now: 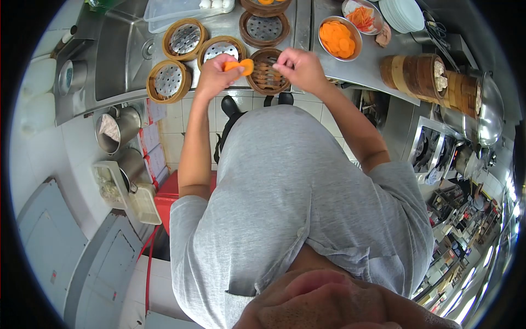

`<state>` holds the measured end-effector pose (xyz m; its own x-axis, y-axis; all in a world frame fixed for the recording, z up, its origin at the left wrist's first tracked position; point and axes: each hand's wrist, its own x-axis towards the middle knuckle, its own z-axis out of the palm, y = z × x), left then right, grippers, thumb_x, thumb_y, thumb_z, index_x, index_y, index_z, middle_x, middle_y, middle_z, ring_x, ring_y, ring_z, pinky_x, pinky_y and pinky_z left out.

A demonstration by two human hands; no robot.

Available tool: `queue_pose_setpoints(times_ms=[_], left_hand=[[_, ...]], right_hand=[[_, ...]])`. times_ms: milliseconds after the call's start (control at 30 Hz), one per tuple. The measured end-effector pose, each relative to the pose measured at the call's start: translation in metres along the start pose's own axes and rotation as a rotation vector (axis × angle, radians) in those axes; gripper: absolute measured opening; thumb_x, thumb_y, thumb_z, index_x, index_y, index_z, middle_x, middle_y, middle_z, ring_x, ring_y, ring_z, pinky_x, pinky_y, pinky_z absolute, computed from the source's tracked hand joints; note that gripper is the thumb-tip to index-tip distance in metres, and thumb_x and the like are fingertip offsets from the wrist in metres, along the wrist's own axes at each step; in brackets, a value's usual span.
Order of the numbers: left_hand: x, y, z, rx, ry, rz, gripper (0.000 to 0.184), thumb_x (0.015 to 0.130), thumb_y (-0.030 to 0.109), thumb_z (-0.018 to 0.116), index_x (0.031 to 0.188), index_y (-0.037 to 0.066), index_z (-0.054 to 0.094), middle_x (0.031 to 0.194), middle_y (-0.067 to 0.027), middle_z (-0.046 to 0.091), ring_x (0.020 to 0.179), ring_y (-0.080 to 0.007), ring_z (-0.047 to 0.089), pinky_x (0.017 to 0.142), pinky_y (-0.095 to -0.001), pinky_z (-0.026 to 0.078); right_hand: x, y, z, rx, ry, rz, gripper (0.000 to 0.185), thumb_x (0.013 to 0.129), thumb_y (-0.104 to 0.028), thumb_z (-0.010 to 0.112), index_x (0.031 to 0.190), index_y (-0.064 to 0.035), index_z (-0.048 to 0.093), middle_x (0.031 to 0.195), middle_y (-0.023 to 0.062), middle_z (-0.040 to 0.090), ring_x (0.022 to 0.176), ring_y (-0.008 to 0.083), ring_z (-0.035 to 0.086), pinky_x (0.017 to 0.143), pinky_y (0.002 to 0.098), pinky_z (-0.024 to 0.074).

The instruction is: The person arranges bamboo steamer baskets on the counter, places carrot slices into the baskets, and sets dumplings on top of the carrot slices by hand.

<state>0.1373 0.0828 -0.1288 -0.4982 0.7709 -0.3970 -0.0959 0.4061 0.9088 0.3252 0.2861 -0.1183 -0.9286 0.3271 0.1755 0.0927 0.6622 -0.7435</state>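
Orange carrot slices [246,67] are held between the fingers of my left hand [215,77], in front of a round steamer basket [206,57] with a perforated metal disc. My right hand [302,69] is pinched at the right rim of a darker steamer basket [255,86], whose slatted bottom shows; what its fingertips hold is too small to make out. To the left stand two more steamer baskets [169,82] [185,39] with metal discs. Another basket [264,29] with a disc sits behind the slatted one.
A steel bowl of carrot slices [338,39], a bowl of orange shreds [361,18] and stacked white plates [402,13] stand at the back right. Stacked steamers [411,75] lie further right. A sink [118,60] and a plastic tray [175,12] are on the left.
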Motion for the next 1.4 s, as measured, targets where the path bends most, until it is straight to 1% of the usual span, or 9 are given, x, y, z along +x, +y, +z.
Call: queue_pose_setpoints(times_ms=[133, 300, 400, 500, 733, 1033, 1233, 1333, 1400], left_hand=[[-0.011, 0.013, -0.017, -0.029, 0.045, -0.015, 0.018, 0.089, 0.020, 0.079, 0.097, 0.008, 0.068, 0.074, 0.0044, 0.063, 0.056, -0.0021, 0.052, 0.050, -0.0190, 0.041], [-0.010, 0.014, -0.014, -0.033, 0.035, -0.023, 0.017, 0.090, 0.017, 0.079, 0.098, 0.008, 0.067, 0.078, 0.0042, 0.064, 0.058, -0.0021, 0.052, 0.051, -0.0181, 0.041], [-0.005, 0.005, -0.005, -0.056, 0.025, -0.004, 0.018, 0.089, 0.019, 0.079, 0.095, 0.006, 0.068, 0.073, 0.0033, 0.062, 0.057, -0.0030, 0.053, 0.050, -0.0201, 0.041], [-0.002, 0.011, 0.006, -0.044, -0.045, 0.000, 0.019, 0.088, 0.019, 0.079, 0.095, 0.005, 0.068, 0.073, 0.0030, 0.062, 0.057, -0.0035, 0.054, 0.050, -0.0204, 0.042], [0.015, 0.014, 0.035, -0.066, -0.162, 0.010, 0.020, 0.088, 0.019, 0.080, 0.095, 0.005, 0.068, 0.074, 0.0007, 0.064, 0.057, -0.0046, 0.055, 0.051, -0.0212, 0.045], [0.000, -0.007, -0.005, -0.043, 0.058, 0.044, 0.022, 0.089, 0.020, 0.080, 0.096, 0.005, 0.067, 0.077, 0.0029, 0.064, 0.061, -0.0042, 0.053, 0.056, -0.0218, 0.045], [-0.001, -0.014, 0.002, -0.067, 0.019, 0.070, 0.019, 0.091, 0.020, 0.078, 0.099, 0.006, 0.067, 0.080, 0.0020, 0.065, 0.063, -0.0041, 0.054, 0.056, -0.0222, 0.046], [-0.003, -0.012, 0.007, -0.073, -0.021, 0.048, 0.018, 0.094, 0.018, 0.073, 0.105, 0.007, 0.066, 0.083, 0.0016, 0.066, 0.064, -0.0044, 0.056, 0.056, -0.0217, 0.046], [-0.009, -0.002, 0.010, -0.085, -0.052, -0.040, 0.018, 0.095, 0.017, 0.071, 0.109, 0.007, 0.065, 0.085, 0.0012, 0.067, 0.065, -0.0047, 0.057, 0.056, -0.0215, 0.047]], right_hand=[[-0.015, 0.002, 0.020, -0.373, -0.166, -0.353, 0.023, 0.076, -0.022, 0.081, 0.086, -0.0093, 0.066, 0.087, 0.0031, 0.066, 0.093, 0.0251, 0.064, 0.079, 0.0348, 0.0539], [-0.022, 0.006, 0.022, -0.327, -0.240, -0.215, 0.047, 0.081, -0.045, 0.080, 0.106, -0.0055, 0.076, 0.115, 0.0057, 0.072, 0.107, 0.0287, 0.062, 0.099, 0.0418, 0.0486], [-0.023, 0.027, 0.027, -0.229, -0.188, -0.189, 0.044, 0.083, -0.039, 0.081, 0.108, -0.0029, 0.075, 0.115, 0.0065, 0.073, 0.105, 0.0250, 0.065, 0.095, 0.0384, 0.0515], [-0.007, 0.009, 0.005, 0.274, -0.247, 0.430, 0.036, 0.087, -0.027, 0.081, 0.110, -0.0003, 0.074, 0.113, 0.0089, 0.073, 0.096, 0.0178, 0.068, 0.085, 0.0326, 0.0548], [0.016, 0.016, 0.015, 0.719, -0.211, 0.388, 0.023, 0.090, -0.016, 0.078, 0.105, 0.0004, 0.073, 0.090, 0.0073, 0.075, 0.081, 0.0126, 0.070, 0.077, 0.0287, 0.0560], [0.024, 0.035, 0.042, 0.227, -0.182, 0.409, 0.016, 0.087, -0.018, 0.074, 0.093, -0.0043, 0.076, 0.084, 0.0097, 0.076, 0.077, 0.0226, 0.073, 0.072, 0.0350, 0.0572], [0.023, 0.030, 0.051, -0.519, -0.101, -0.123, 0.016, 0.084, -0.015, 0.070, 0.098, -0.0093, 0.076, 0.090, 0.0078, 0.073, 0.081, 0.0335, 0.070, 0.074, 0.0411, 0.0574], [0.017, 0.026, 0.048, -0.498, 0.020, -0.150, 0.017, 0.086, -0.015, 0.073, 0.102, -0.0097, 0.075, 0.092, 0.0063, 0.073, 0.083, 0.0250, 0.071, 0.074, 0.0352, 0.0572], [0.016, 0.021, 0.040, -0.153, -0.050, 0.171, 0.018, 0.086, -0.014, 0.074, 0.102, -0.0063, 0.074, 0.099, 0.0065, 0.074, 0.090, 0.0226, 0.071, 0.078, 0.0337, 0.0566]])
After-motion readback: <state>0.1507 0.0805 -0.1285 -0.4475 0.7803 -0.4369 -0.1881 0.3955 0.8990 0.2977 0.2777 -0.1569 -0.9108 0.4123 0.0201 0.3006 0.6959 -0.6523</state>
